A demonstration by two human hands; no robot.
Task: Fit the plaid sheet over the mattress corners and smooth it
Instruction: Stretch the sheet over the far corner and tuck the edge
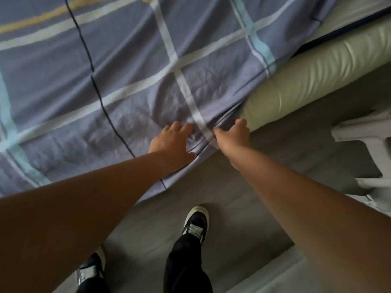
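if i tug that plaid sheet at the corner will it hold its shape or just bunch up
The plaid sheet probably bunches: it already puckers where the right hand pinches its edge. It looks thin and floppy, draping limply off the mattress side, so likely light.

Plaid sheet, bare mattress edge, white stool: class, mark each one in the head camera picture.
Plaid sheet (pixel 131 66), head view, on a grey square of its flat top.
Bare mattress edge (pixel 300 85), head view, on the pale green side left uncovered.
White stool (pixel 368 134), head view, on its seat edge.

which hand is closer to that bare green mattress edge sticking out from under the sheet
Right. The right hand pinches the plaid sheet beside the bare green mattress edge; the left hand presses flat on the sheet, farther away.
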